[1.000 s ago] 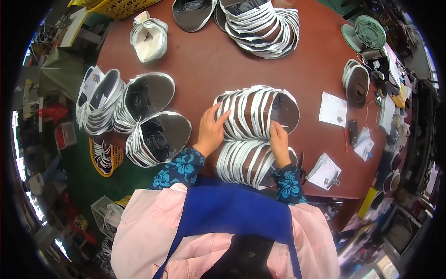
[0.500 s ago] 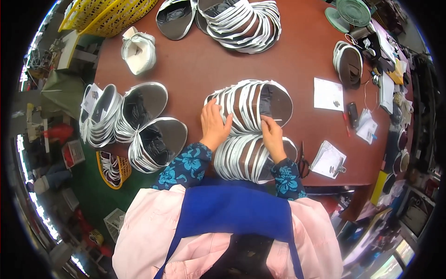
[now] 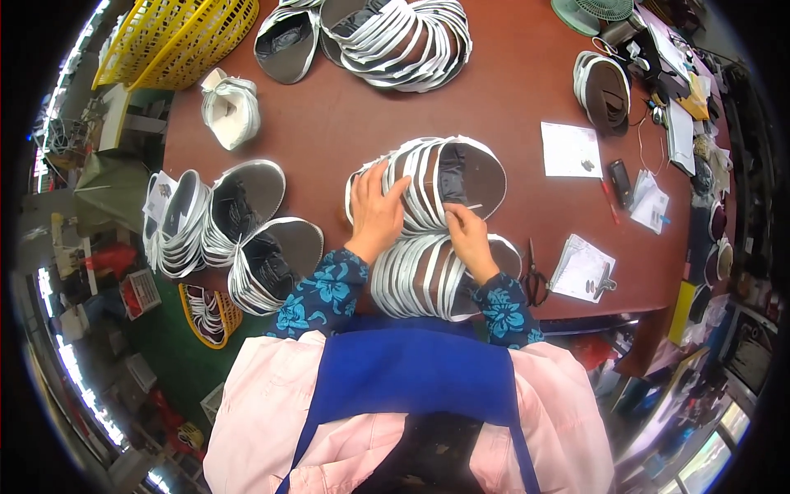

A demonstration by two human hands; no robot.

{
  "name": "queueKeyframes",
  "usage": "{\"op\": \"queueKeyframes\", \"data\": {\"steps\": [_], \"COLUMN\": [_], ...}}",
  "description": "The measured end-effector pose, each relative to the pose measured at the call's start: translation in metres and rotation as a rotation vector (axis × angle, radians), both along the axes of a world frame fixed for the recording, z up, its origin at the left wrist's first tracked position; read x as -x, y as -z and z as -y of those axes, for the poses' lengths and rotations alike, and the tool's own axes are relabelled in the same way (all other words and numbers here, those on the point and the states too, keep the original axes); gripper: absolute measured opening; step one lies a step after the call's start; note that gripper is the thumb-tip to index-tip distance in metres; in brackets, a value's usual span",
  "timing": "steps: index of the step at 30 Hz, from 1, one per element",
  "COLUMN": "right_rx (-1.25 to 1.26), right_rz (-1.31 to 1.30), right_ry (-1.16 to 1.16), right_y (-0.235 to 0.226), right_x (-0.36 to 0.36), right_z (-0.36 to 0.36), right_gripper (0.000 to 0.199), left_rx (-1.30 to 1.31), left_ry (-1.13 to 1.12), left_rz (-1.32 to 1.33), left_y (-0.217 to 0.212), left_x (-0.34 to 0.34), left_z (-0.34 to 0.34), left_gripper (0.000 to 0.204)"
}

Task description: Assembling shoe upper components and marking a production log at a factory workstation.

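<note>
Two nested stacks of shoe uppers, grey with white edging and dark lining, lie side by side before me on the table. My left hand [image 3: 377, 210] rests on the left part of the farther stack [image 3: 421, 185], fingers spread over its white edges. At that stack's right end sits the outermost upper [image 3: 484, 183], its grey panel facing right. My right hand [image 3: 471, 240] pinches the near side of its white edge between thumb and fingers. Beneath my right wrist lies the nearer stack [image 3: 415, 278], partly covered by that hand and forearm.
More stacked uppers lie at the left [image 3: 255, 198] and far side [image 3: 403, 49] of the brown table [image 3: 313, 123]. Scissors [image 3: 535, 280], clipped papers [image 3: 580, 267], a white sheet [image 3: 570, 150] and a red pen [image 3: 610, 202] are on the right. A yellow basket [image 3: 181, 45] stands far left.
The whole view has shifted slightly. My right hand's fingertips have moved a little left along the outermost upper's edge. My left hand stays on the same stack, its fingers somewhat more raised.
</note>
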State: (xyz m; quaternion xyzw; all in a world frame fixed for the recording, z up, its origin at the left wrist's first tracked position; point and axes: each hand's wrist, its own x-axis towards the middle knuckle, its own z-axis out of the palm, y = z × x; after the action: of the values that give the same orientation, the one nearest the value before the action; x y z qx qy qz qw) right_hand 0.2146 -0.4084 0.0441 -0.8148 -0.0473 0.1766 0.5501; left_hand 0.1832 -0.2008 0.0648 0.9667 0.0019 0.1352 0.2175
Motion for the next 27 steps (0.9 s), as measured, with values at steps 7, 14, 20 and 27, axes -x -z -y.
{"op": "queueKeyframes", "data": {"steps": [7,14,20,27], "right_rx": [0.016,-0.015,-0.111,-0.080], "right_rz": [0.094,0.056,0.021,0.055], "right_ry": [-0.040,0.018,0.044,0.048], "right_y": [0.008,0.007,0.011,0.012], "right_x": [0.001,0.002,0.003,0.006], "right_z": [0.003,0.009,0.013,0.021], "right_gripper": [0.022,0.022,0.024,0.026], "left_rx": [-0.005,0.030,0.004,0.122], "left_ry": [-0.009,0.000,0.367,0.373], "left_rz": [0.024,-0.009,0.006,-0.002], "left_y": [-0.002,0.002,-0.007,-0.018], "left_x": [-0.024,-0.028,-0.033,-0.035], "left_z": [0.018,0.027,0.035,0.029], "left_gripper": [0.042,0.044,0.062,0.051]}}
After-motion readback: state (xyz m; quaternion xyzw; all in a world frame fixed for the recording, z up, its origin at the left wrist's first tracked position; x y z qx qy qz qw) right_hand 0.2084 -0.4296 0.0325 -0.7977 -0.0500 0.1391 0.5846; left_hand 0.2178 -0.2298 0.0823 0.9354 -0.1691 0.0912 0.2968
